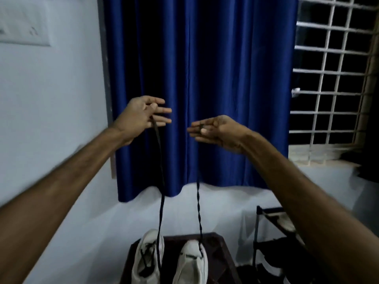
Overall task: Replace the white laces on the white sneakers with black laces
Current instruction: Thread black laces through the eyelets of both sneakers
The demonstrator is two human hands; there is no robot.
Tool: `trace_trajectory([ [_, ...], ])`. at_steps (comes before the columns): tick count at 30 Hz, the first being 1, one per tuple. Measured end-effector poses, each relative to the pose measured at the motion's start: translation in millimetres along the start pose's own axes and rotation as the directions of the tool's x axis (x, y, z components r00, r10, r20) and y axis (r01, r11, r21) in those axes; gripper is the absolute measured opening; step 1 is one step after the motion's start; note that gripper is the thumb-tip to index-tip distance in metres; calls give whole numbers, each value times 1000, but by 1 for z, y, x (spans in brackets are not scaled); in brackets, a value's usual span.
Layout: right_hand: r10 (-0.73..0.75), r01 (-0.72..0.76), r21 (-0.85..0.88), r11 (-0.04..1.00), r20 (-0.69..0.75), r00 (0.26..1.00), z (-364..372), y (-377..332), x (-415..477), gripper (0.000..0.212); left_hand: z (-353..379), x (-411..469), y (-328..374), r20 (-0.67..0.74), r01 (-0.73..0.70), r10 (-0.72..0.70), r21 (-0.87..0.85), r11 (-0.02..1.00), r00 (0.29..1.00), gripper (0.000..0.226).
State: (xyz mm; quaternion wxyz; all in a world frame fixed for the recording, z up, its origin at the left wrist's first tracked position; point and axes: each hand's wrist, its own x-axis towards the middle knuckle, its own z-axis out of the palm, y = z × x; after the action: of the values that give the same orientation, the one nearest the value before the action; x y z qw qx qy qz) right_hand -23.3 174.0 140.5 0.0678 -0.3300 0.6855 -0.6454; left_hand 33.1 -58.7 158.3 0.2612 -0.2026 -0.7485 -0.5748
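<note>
Two white sneakers stand on a dark stool (217, 249) at the bottom of the view. The left sneaker (146, 257) has black lacing on it. The right sneaker (191, 263) has a black lace (199, 212) running through near its toe. Both ends of that lace are pulled up high in front of the blue curtain. My left hand (143, 115) pinches one end, with the other fingers spread. My right hand (217, 130) pinches the other end between thumb and fingers.
A blue curtain (205, 78) hangs straight ahead. A barred window (332, 68) is at the right. A dark shoe rack (276, 242) stands to the right of the stool. A pale wall (51, 119) is at the left.
</note>
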Motion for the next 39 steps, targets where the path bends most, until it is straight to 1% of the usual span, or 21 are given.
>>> trace_trajectory([
  [2,-63,50,-136,990,-98,993,0,-26,8,17,-3,10,19,30,-21,18,73,997,999,19],
  [4,-132,77,-309,948,-162,978,5,-50,10,19,-3,17,34,39,-48,40,202,978,998,19],
  [6,-245,112,-501,858,-207,947,10,-73,10,26,-3,24,49,-16,-116,128,327,938,992,21],
  [8,-376,123,-645,754,-271,886,13,-94,10,29,-2,35,66,-112,-171,237,420,891,965,24],
  [9,-421,116,-678,726,-304,855,14,-102,12,31,-1,42,73,-158,-180,266,417,891,951,26],
  [10,-453,120,-689,715,-326,830,15,-112,14,32,1,50,84,-202,-190,281,378,906,938,27],
  [12,-465,159,-639,753,-345,815,19,-128,18,36,8,65,104,-287,-179,267,299,937,920,29],
  [14,-459,221,-549,806,-345,819,22,-141,21,37,18,74,124,-313,-131,197,220,967,929,28],
  [16,-464,271,-484,832,-341,817,24,-151,24,34,26,76,142,-268,-82,83,14,996,960,25],
  [18,-481,303,-461,834,-338,809,24,-156,26,27,29,74,154,-180,-37,2,-194,980,984,22],
  [19,-491,314,-461,830,-338,803,24,-157,26,24,29,73,156,-146,-19,-18,-247,969,989,21],
  [20,-505,326,-463,824,-341,793,24,-158,25,22,30,72,157,-126,-10,-24,-261,965,992,23],
  [23,-537,349,-468,812,-364,761,20,-158,22,19,30,72,150,-103,-17,-1,-178,984,995,29],
  [25,-543,364,-456,812,-363,757,17,-158,21,17,27,70,141,-52,-61,57,-93,994,997,26],
  [27,-537,374,-428,823,-370,758,14,-158,22,11,22,68,134,-18,-139,138,-21,990,990,23],
  [29,-512,371,-382,846,-391,765,11,-158,22,5,18,66,131,-13,-188,188,-9,982,982,16],
  [30,-500,363,-371,854,-396,771,10,-159,22,5,18,66,130,-14,-198,198,-19,980,980,14],
  [35,-470,361,-319,876,-400,787,12,-169,22,4,21,68,137,-126,-254,253,4,967,959,19],
  [39,-462,347,-327,879,-408,787,18,-175,26,3,27,70,140,-233,-291,283,-3,957,931,21],
])
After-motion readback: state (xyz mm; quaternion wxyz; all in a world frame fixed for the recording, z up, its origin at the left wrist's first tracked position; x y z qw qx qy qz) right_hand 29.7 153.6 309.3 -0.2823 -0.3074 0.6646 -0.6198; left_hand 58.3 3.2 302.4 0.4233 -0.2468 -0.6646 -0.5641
